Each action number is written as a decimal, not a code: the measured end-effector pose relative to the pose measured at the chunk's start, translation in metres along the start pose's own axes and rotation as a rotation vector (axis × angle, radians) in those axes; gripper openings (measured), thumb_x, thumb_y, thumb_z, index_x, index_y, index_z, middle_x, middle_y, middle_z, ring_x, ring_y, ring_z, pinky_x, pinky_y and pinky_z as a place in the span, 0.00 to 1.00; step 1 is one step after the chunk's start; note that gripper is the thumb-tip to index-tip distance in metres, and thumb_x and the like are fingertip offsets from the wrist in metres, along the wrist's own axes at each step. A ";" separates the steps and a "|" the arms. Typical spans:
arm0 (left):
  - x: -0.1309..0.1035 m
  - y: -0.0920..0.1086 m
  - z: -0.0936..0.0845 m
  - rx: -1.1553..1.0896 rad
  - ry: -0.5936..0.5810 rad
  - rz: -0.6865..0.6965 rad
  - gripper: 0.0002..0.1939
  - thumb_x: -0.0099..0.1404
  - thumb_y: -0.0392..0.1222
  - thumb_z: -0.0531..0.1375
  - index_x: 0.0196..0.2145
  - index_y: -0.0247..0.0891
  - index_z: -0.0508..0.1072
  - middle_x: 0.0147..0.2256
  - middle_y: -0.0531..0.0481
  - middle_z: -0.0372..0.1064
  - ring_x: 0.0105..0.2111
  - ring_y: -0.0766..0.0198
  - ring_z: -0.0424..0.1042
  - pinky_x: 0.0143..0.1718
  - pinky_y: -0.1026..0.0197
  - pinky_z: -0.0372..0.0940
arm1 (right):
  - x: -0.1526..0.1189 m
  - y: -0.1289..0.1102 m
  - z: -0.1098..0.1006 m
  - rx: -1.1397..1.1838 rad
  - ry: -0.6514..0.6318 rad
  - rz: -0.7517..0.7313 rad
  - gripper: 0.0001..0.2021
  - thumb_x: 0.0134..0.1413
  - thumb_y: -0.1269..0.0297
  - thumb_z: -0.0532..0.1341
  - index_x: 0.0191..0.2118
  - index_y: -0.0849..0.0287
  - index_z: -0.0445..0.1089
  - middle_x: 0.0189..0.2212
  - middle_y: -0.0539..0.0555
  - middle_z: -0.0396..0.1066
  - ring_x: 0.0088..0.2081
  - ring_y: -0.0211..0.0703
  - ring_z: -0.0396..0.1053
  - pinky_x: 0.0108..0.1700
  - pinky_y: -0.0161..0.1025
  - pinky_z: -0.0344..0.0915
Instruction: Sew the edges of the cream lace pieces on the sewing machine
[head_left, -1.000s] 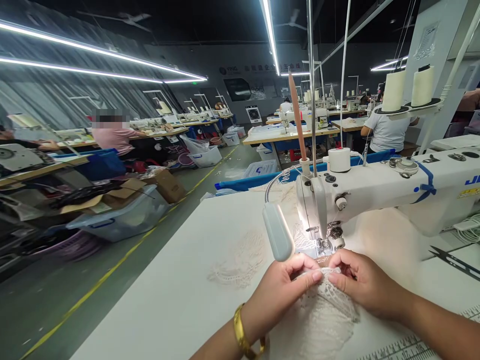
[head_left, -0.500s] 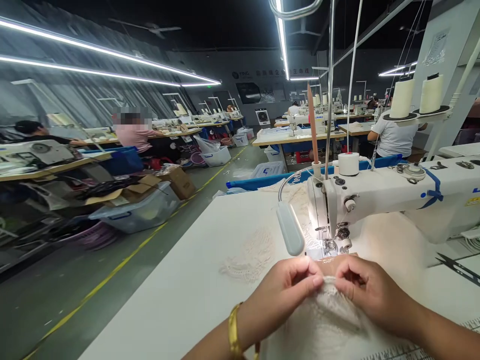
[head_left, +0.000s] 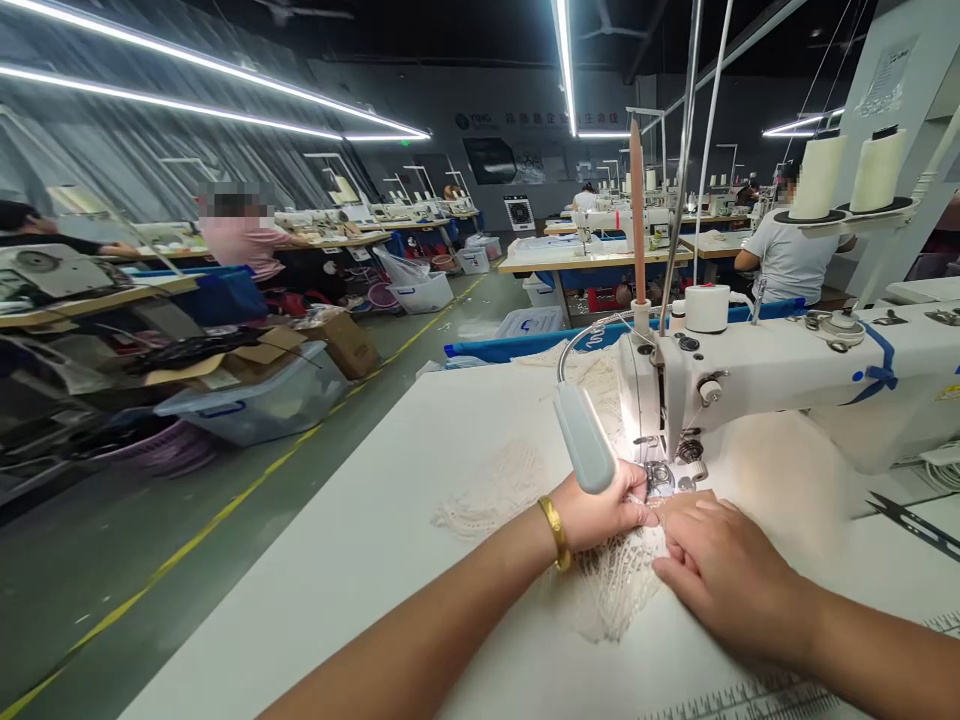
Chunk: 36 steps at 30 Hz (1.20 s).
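Observation:
My left hand [head_left: 604, 508], with a gold bangle [head_left: 555, 533] at the wrist, pinches the upper edge of a cream lace piece [head_left: 619, 585] just before the presser foot [head_left: 660, 478] of a white sewing machine [head_left: 757, 385]. The lace spreads down over the white table below the fingers. My right hand [head_left: 731, 570] lies beside it with curled fingers, its fingertips at a tan plate [head_left: 694, 502] and its thumb by the lace edge. What those fingers hold is hidden. A grey lamp [head_left: 583, 440] partly overhangs my left hand.
Another lace piece [head_left: 495, 495] lies left on the table [head_left: 360, 560], and more lace [head_left: 592, 372] lies behind the lamp. Black thread snips [head_left: 915, 525] are at right; a ruler [head_left: 720, 700] runs along the front. Several people work at other machines beyond.
Both hands have moved away from me, to the presser foot, with the lace. The left hand now pinches its edge at the foot; the lace fans out flatter on the table.

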<state>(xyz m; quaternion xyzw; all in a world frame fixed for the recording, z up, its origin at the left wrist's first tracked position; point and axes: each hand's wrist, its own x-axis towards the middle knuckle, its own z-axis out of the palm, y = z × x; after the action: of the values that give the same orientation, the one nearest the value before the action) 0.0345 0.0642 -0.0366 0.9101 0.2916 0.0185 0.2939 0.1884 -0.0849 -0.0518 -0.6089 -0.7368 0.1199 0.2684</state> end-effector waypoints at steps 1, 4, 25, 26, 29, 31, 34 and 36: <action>0.003 -0.003 0.003 0.003 0.007 0.002 0.18 0.57 0.53 0.68 0.25 0.40 0.67 0.24 0.56 0.63 0.28 0.62 0.64 0.29 0.63 0.56 | -0.001 0.005 -0.004 0.003 -0.018 -0.019 0.13 0.61 0.72 0.58 0.28 0.55 0.55 0.29 0.49 0.65 0.33 0.44 0.61 0.37 0.41 0.56; 0.005 -0.007 0.006 0.007 0.020 0.004 0.19 0.56 0.52 0.70 0.24 0.40 0.66 0.24 0.56 0.63 0.28 0.62 0.64 0.29 0.63 0.55 | -0.003 0.017 -0.014 0.020 -0.023 -0.127 0.09 0.67 0.72 0.55 0.33 0.56 0.63 0.31 0.51 0.68 0.34 0.44 0.62 0.37 0.40 0.58; -0.024 0.008 0.006 -0.199 0.314 -0.073 0.01 0.61 0.39 0.59 0.32 0.40 0.71 0.30 0.53 0.72 0.31 0.60 0.71 0.34 0.59 0.67 | -0.014 0.024 0.007 -0.024 0.034 -0.334 0.14 0.53 0.83 0.51 0.38 0.57 0.66 0.35 0.54 0.65 0.38 0.48 0.58 0.39 0.44 0.61; -0.022 0.006 0.009 -0.201 0.327 -0.064 0.01 0.60 0.37 0.59 0.31 0.40 0.71 0.31 0.53 0.72 0.32 0.60 0.71 0.35 0.59 0.67 | -0.014 0.023 0.007 -0.026 0.034 -0.333 0.14 0.53 0.83 0.51 0.38 0.57 0.66 0.35 0.54 0.65 0.38 0.48 0.59 0.39 0.45 0.61; -0.020 0.000 0.014 -0.170 0.353 -0.027 0.03 0.60 0.36 0.58 0.32 0.40 0.71 0.31 0.52 0.73 0.34 0.59 0.71 0.38 0.58 0.67 | -0.014 0.023 0.007 -0.035 0.038 -0.333 0.14 0.53 0.83 0.51 0.37 0.57 0.66 0.35 0.54 0.65 0.37 0.48 0.59 0.39 0.44 0.61; -0.021 -0.002 0.016 -0.107 0.371 0.011 0.02 0.61 0.36 0.59 0.32 0.40 0.70 0.31 0.52 0.72 0.33 0.59 0.71 0.38 0.57 0.66 | -0.014 0.023 0.007 -0.044 0.046 -0.341 0.14 0.53 0.83 0.51 0.37 0.57 0.65 0.35 0.54 0.65 0.37 0.48 0.59 0.39 0.44 0.61; -0.027 0.001 0.019 0.050 0.386 0.125 0.07 0.67 0.34 0.56 0.31 0.40 0.70 0.30 0.51 0.71 0.33 0.59 0.69 0.39 0.56 0.65 | -0.014 0.022 0.007 -0.054 0.068 -0.350 0.13 0.53 0.83 0.51 0.35 0.57 0.65 0.34 0.54 0.65 0.36 0.47 0.59 0.38 0.44 0.61; -0.033 0.006 0.023 0.210 0.414 0.205 0.12 0.70 0.33 0.53 0.29 0.40 0.71 0.31 0.49 0.71 0.33 0.58 0.68 0.39 0.55 0.65 | -0.014 0.021 0.007 -0.058 0.077 -0.347 0.12 0.54 0.83 0.51 0.34 0.57 0.64 0.33 0.53 0.64 0.35 0.47 0.58 0.38 0.43 0.61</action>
<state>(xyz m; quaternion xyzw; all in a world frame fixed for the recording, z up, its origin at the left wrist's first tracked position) 0.0145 0.0304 -0.0478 0.9373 0.2521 0.2038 0.1282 0.2041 -0.0922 -0.0715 -0.4843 -0.8232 0.0270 0.2951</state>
